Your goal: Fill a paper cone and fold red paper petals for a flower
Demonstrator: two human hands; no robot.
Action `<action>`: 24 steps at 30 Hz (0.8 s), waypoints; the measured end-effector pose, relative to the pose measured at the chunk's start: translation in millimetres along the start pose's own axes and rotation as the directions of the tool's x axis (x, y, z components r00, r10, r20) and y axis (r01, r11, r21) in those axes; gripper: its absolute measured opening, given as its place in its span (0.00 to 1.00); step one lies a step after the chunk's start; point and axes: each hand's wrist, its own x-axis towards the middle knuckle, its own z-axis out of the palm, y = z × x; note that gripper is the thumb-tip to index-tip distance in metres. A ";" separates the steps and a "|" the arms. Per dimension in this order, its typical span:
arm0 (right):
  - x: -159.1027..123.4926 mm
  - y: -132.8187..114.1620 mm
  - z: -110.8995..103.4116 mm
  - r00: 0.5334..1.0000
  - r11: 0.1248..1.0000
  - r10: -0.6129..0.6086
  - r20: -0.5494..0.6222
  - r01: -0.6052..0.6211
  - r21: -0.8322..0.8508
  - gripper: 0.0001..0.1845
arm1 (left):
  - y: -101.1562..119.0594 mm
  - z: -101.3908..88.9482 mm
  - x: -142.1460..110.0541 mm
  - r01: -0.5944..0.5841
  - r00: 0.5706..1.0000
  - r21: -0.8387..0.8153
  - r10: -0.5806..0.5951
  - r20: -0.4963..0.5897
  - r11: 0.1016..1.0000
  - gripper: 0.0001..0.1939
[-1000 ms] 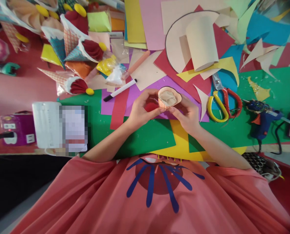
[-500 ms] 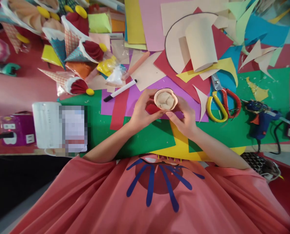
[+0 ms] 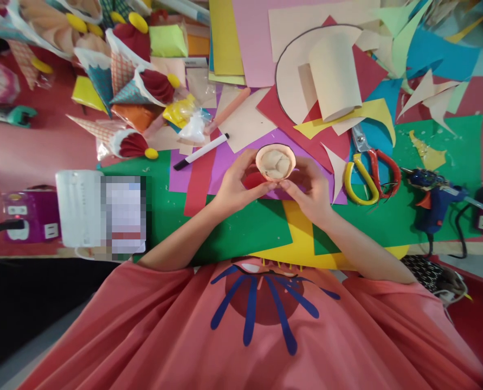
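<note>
Between my two hands is a small cream-coloured paper cup shape (image 3: 276, 164), its round end facing up toward me and crumpled, cream-coloured material inside. My left hand (image 3: 239, 187) wraps its left side, thumb at the near rim. From the right, my right hand (image 3: 311, 189) grips it, its thumb close to the other thumb. Something red shows beneath the cup, partly hidden by my fingers. Under the hands lie purple paper (image 3: 261, 142) and a green sheet (image 3: 241, 233). A black-and-white marker (image 3: 201, 151) rests to the left of my left hand.
Scissors (image 3: 372, 176) with yellow and red handles and a blue glue gun (image 3: 438, 206) lie at right. A rolled cream paper tube (image 3: 334, 81) stands among scraps at the back. Several paper cones (image 3: 121, 141) fill the back left; a phone (image 3: 125, 216) lies at left.
Both hands stay around the cup, which has tilted slightly so more of its inside shows. My right thumb has shifted a little along its near side.
</note>
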 end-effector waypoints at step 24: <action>3.5 -15.1 -15.5 0.962 0.905 -0.204 0.183 0.256 -0.339 0.24 | 0.3 -6.4 -5.0 -0.040 0.986 0.147 0.016 0.163 0.988 0.22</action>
